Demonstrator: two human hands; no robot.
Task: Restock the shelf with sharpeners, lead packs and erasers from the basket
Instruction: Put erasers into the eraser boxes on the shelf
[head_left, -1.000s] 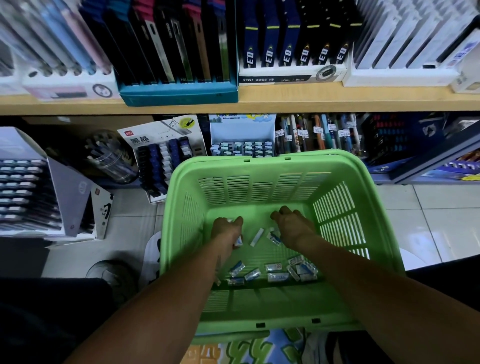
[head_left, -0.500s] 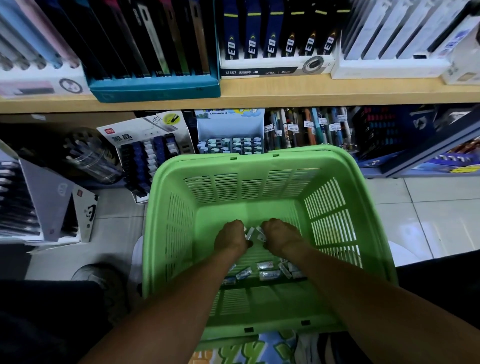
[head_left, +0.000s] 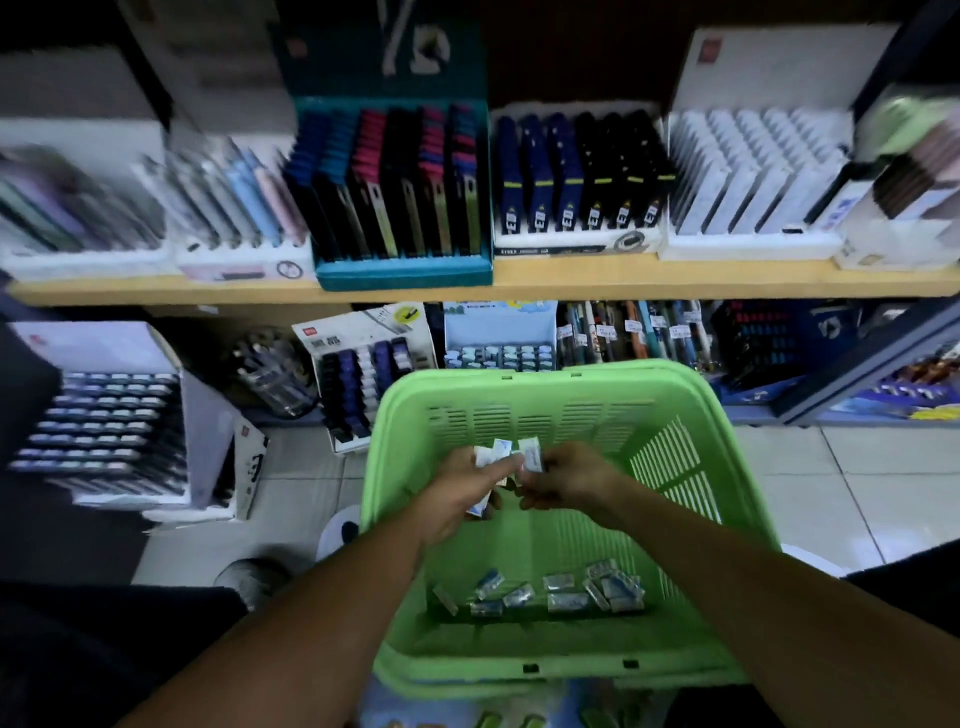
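Head view: both hands raised over the green basket. Left hand grips several small white packs, fingers curled round them. Right hand pinches one white pack just beside those. More small packs lie on the basket floor near its front wall. Wooden shelf behind carries boxed stationery displays.

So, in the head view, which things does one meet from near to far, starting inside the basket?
Loose erasers on the basket floor → hands holding erasers → basket's far rim → eraser box → wooden shelf.
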